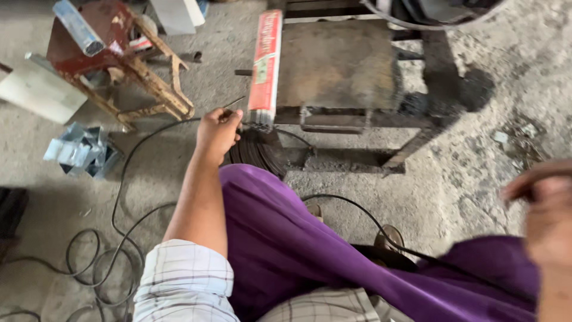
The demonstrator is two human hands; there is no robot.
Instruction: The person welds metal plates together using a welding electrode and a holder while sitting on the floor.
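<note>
One thin welding rod [233, 103] is sticking out past the curled fingers [226, 117] of the left hand [217, 132], its free end pointing up and to the right toward the metal table [336, 65]. The fingers are closing around the rod's lower end, so that part is lying hidden inside the fist; only the slim dark tip is showing above the knuckles. The hand is hovering just beside the lower end of a long red-and-white rod box [266, 62], which is leaning upright against the table's left edge. Below the hand, a dark bundle of rods [257, 152] is fanning out on the floor, partly covered by purple cloth [286, 238] draping over the person's lap.

The right hand [545, 220] is showing blurred at the right edge of the view, well apart from the rod; whether its fingers are open or closed cannot be told.

Further out, a black cable [122, 197] is running from near the left hand down to loose loops on the concrete floor [179, 89]. A rusty metal stand [137, 65] is standing at upper left, with a pale block [39, 89] beside it and a heap of shiny folded metal pieces [80, 150] lying below. A checked sleeve [185, 280] is covering the left upper arm.
</note>
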